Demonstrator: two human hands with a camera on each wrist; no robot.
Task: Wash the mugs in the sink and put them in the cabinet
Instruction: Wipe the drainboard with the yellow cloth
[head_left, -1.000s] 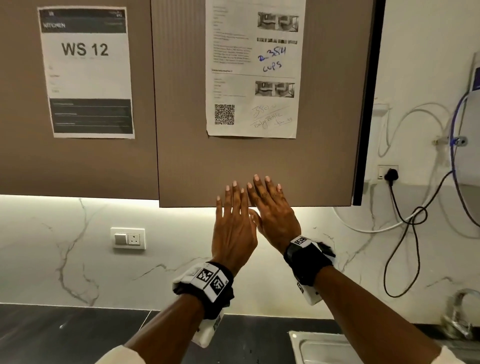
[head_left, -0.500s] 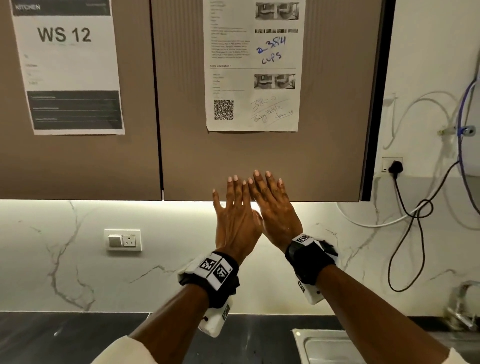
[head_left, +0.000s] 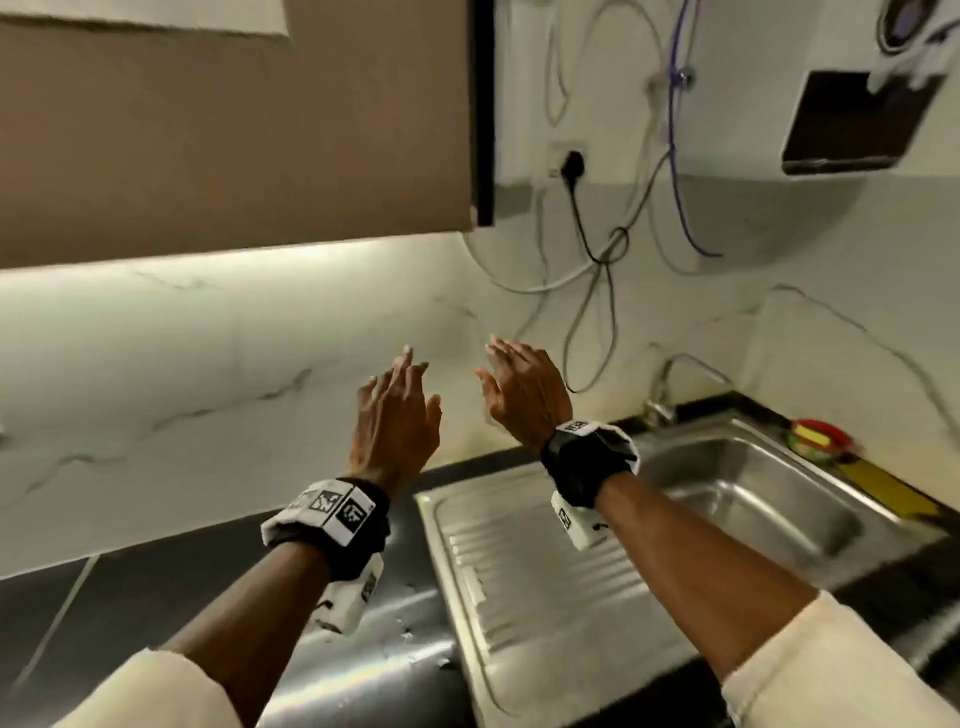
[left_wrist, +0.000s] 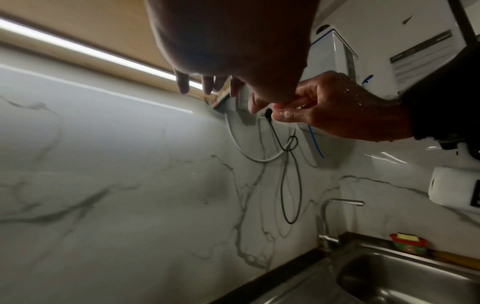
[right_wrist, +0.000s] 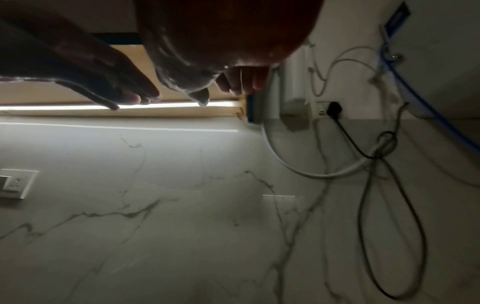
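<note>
No mug shows in any view. My left hand (head_left: 400, 400) and right hand (head_left: 514, 384) hang in the air side by side in front of the marble wall, below the brown cabinet (head_left: 234, 135), whose door stands closed. Fingers of both are loosely extended and hold nothing. The steel sink (head_left: 737, 493) lies lower right of my right hand, and its basin looks bare where it shows. In the left wrist view my left hand (left_wrist: 207, 84) has relaxed fingers, with my right hand (left_wrist: 324, 111) beside it. In the right wrist view my right hand (right_wrist: 226, 88) is wet and empty.
A tap (head_left: 670, 384) stands behind the sink. A red dish with a yellow sponge (head_left: 815, 439) sits at the basin's far right. Cables and a black plug (head_left: 571, 166) hang on the wall above. A ribbed drainboard (head_left: 519, 571) and dark counter (head_left: 156, 587) lie below my arms.
Both hands have come down off the cabinet door and moved apart. The view has swung down and right, bringing the sink into sight.
</note>
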